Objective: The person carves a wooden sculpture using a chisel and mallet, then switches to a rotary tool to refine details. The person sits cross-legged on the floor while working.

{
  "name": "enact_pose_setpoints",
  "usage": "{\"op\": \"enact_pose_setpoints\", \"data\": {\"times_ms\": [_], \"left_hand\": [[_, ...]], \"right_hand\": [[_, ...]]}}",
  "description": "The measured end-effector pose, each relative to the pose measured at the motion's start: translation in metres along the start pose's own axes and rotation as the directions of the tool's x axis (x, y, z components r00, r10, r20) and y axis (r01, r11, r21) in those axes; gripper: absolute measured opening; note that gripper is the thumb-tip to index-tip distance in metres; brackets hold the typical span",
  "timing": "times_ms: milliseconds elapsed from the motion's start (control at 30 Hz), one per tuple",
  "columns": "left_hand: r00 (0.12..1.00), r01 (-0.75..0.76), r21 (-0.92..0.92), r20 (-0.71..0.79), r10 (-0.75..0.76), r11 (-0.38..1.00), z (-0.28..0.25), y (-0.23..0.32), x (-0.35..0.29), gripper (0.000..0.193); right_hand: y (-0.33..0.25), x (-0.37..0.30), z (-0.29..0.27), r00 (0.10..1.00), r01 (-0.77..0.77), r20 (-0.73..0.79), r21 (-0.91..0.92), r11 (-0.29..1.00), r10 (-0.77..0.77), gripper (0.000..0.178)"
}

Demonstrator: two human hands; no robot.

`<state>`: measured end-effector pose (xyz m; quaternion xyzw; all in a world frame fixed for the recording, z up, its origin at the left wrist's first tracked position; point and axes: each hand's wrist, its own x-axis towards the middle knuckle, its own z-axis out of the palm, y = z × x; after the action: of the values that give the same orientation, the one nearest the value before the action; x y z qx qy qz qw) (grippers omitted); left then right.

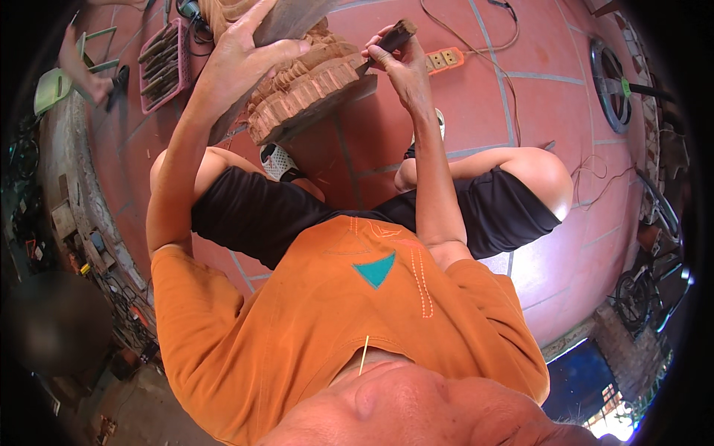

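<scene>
My left hand (253, 56) is raised over the left side of a carved wooden piece (305, 89). Its thumb and fingers lie around a blurred, flat greyish-brown piece (294, 18), which looks like a wooden mallet; its far end is cut off by the top of the picture. In my right hand (401, 67) is a chisel with a dark, thick handle (399, 33), pinched between thumb and fingers. The chisel slants down to the carving's right edge; whether its tip touches cannot be made out. Ridged, scalloped cuts run along the carving's near side.
A pink basket (186, 63) with several tools stands at the far left, near another person's foot (97, 88). An orange power strip (446, 61) and its cord lie beyond my right hand. A black wheel-like ring (610, 85) is at the right. My bent legs flank the carving.
</scene>
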<state>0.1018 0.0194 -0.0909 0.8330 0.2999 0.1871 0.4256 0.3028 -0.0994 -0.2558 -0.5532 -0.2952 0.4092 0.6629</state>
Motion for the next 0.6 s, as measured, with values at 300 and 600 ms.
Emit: {"op": "enact_pose_setpoints", "data": {"times_ms": [300,600], "left_hand": [[0.995,-0.064,0.273,0.088,0.041,0.960,0.002,0.016,-0.002,0.078],[0.972,-0.230,0.195,0.089,0.216,0.954,0.009,0.016,0.002,0.079]], "right_hand": [[-0.004,-0.003,0.000,0.999,0.006,-0.036,0.027,1.000,-0.005,0.028],[0.001,-0.001,0.009,0.997,0.074,-0.015,-0.095,0.993,-0.076,0.029]]}}
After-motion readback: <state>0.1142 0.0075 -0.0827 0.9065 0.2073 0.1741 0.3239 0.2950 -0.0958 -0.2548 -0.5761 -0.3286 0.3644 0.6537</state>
